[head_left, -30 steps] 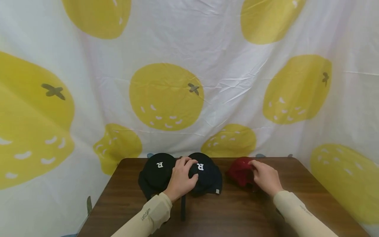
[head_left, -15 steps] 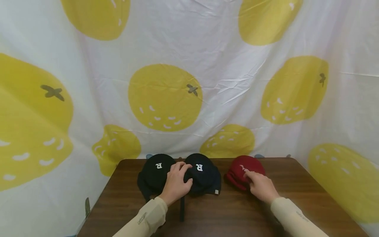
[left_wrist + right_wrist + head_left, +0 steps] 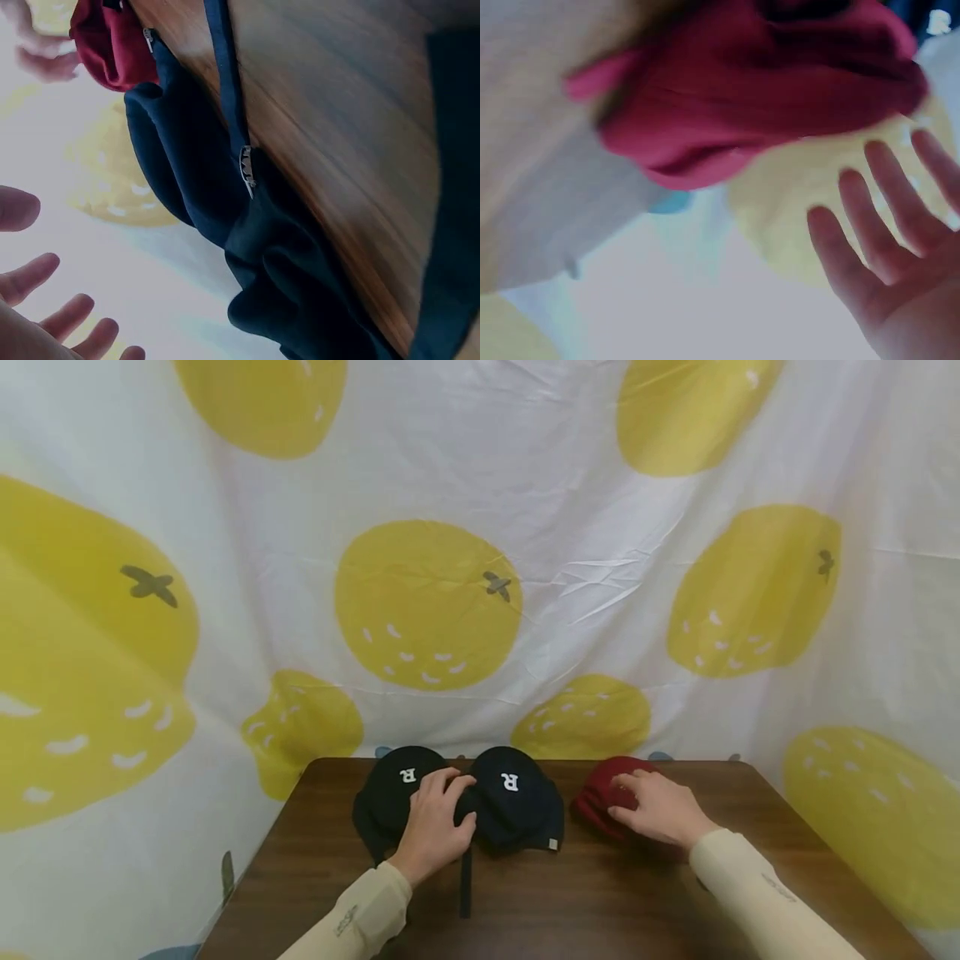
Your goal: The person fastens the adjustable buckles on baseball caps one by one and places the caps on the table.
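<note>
Left sleeve: cream (image 3: pixel 356 906), small print on it, too blurred for me to read.
Black cap: on the table (image 3: pixel 570 910), far left (image 3: pixel 386 797); dome toward the lemon-print curtain (image 3: pixel 570 460); white "R" near upright in my head view. Brim direction: can't make out.
Left hand: (image 3: pixel 433 827) over the near right side of the black cap; left wrist view shows fingers spread, nothing gripped.
Strap: dark (image 3: pixel 466 889), long axis straight toward the wearer; metal buckle (image 3: pixel 247 172) at its cap end. Can't tell which dark cap owns it.
Navy cap: (image 3: pixel 510 814) just right of black, dome toward curtain, same white "R"; blank-looking white tag (image 3: pixel 553 843) low right.
Red cap: (image 3: pixel 603 777) right end, rounded top toward curtain; I read no lettering.
Right hand: (image 3: pixel 663 810) in front of red cap, fingers apart, holding nothing.
Right sleeve: cream (image 3: pixel 757 877), print illegible.
</note>
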Motion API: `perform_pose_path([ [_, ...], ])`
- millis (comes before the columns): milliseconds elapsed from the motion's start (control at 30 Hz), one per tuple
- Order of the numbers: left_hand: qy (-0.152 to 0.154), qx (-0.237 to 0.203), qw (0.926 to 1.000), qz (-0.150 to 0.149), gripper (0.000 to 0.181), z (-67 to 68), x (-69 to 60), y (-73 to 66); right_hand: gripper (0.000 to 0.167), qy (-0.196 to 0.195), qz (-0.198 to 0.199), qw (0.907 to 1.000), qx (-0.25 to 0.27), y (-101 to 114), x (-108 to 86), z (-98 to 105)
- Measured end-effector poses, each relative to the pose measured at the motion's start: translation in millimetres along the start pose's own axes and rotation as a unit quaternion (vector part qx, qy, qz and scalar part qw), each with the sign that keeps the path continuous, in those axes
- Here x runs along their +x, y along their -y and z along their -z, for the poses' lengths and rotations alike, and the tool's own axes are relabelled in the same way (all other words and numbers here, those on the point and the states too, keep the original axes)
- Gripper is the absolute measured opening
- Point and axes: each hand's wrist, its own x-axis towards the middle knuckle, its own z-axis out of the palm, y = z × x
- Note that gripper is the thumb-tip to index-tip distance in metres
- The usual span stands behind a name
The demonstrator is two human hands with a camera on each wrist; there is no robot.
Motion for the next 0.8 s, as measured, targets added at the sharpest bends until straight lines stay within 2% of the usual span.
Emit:
perform_pose_path([
  [133,-0.015,0.007,0.9999,0.003,0.041,6.4,-4.1,5.6,0.056,-0.066,0.043,0.9968,0.009,25.0,21.5,16.2],
  [267,-0.027,0.014,0.9995,0.004,0.042,12.9,-8.8,10.0,0.063,-0.091,0.079,0.9923,0.029,46.5,41.7,23.8],
  [433,-0.028,0.009,0.9996,0.002,0.043,16.7,-13.3,9.7,0.068,-0.083,0.099,0.9908,0.042,55.6,54.9,21.7],
  [600,-0.021,-0.004,0.9998,0.004,0.044,19.8,-17.5,7.8,0.069,-0.069,0.110,0.9905,0.046,58.4,59.8,10.1],
  [700,-0.022,-0.012,0.9997,-0.003,0.045,21.2,-20.9,6.8,0.071,-0.052,0.115,0.9907,0.050,60.3,59.1,0.3],
  [800,-0.028,-0.023,0.9992,-0.016,0.047,22.3,-23.8,5.8,0.075,-0.018,0.109,0.9923,0.055,61.1,55.9,-12.0],
])
